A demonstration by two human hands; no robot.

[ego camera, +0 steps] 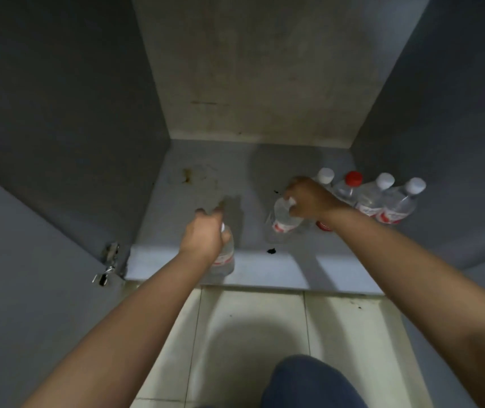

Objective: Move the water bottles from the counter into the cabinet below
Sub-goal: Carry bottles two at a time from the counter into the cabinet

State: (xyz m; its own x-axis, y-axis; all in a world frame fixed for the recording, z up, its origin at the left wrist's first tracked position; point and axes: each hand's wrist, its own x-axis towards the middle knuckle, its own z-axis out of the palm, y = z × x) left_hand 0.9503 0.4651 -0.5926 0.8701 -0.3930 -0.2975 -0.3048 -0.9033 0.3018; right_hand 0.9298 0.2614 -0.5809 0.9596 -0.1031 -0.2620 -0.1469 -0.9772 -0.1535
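I look down into an open grey cabinet (194, 184). My left hand (206, 231) grips the top of a clear water bottle (224, 260) with a red-and-white label, held upright near the cabinet floor's front edge. My right hand (308, 198) holds another clear bottle (283, 216) by its neck, tilted, over the middle of the floor. Against the right wall stand several bottles in a row: a white-capped one (325, 175) partly hidden behind my hand, a red-capped one (348, 187), and two white-capped ones (372, 198) (400, 204).
The cabinet door (29, 260) hangs open on the left, with a metal hinge (108, 260) at its lower corner. The cabinet floor shows brown stains (188, 175) and black spots (271, 251). Pale floor tiles (250, 334) lie below, and my knee (308, 381) shows at the bottom.
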